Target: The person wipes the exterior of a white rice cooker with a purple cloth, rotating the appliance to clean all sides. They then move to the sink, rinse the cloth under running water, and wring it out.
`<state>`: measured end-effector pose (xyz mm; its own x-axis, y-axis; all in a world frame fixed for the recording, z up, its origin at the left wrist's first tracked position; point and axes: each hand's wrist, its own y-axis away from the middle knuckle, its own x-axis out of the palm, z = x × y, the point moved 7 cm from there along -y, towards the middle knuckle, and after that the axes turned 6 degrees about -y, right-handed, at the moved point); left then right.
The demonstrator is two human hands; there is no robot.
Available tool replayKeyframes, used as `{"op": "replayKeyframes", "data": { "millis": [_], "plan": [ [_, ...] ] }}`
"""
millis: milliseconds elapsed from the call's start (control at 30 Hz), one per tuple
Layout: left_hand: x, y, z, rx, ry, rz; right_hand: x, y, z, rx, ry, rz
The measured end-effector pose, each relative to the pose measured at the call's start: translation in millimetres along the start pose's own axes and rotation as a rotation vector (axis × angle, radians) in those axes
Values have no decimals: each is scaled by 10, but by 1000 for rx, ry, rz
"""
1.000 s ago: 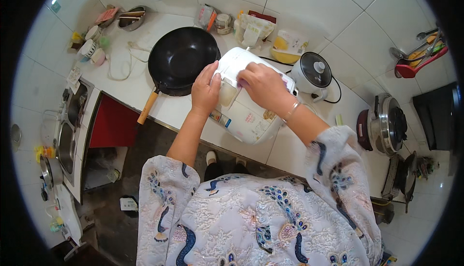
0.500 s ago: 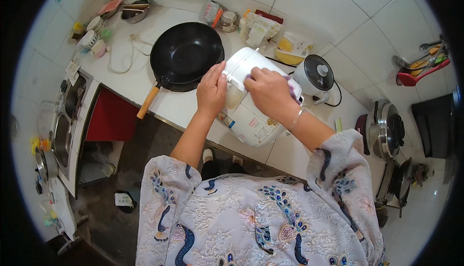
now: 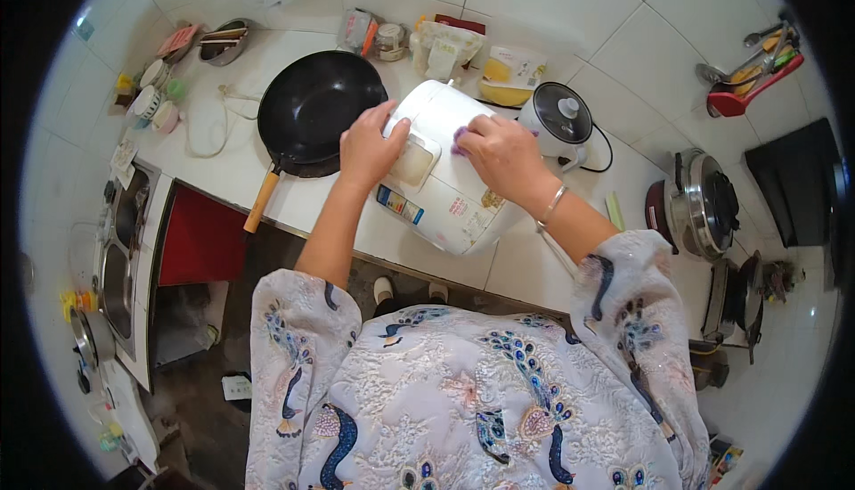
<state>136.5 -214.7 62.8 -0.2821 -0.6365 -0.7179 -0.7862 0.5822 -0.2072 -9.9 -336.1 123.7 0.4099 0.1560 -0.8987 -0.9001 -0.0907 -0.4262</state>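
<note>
A white rice cooker [image 3: 450,209] with printed stickers on its body stands tilted at the front of the counter. My left hand [image 3: 367,150] holds its left edge, the thumb beside a rounded rectangular panel [image 3: 415,162]. A purple cloth [image 3: 460,140] is bunched under my right hand [image 3: 500,153], whose closed fingers press it onto the cooker's white upper surface. Most of the cloth is hidden by that hand. To the left of the cooker is a black wok [image 3: 322,102] with a wooden handle [image 3: 262,202].
A small pot with a glass lid [image 3: 561,114] is close by on the right. Food packets [image 3: 448,47] and a jar [image 3: 390,42] line the wall. Farther right are a larger lidded pot [image 3: 710,200] and hanging utensils [image 3: 757,76]. A sink [image 3: 118,272] is at left.
The view has shifted slightly. The cooker is turned a little, so its panel now shows more fully. My right hand has slid across its surface with the cloth; my left hand stays at the edge.
</note>
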Motion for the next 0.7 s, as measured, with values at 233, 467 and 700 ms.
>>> {"op": "replayKeyframes", "data": {
  "millis": [233, 467, 700],
  "plan": [
    [355, -200, 172, -39, 321, 165, 364, 331, 850, -104, 17, 75],
    [388, -229, 189, -34, 248, 135, 110, 133, 488, 66, 75, -108],
    [389, -205, 127, -38, 265, 175, 500, 346, 933, -129, 13, 115]
  ]
}}
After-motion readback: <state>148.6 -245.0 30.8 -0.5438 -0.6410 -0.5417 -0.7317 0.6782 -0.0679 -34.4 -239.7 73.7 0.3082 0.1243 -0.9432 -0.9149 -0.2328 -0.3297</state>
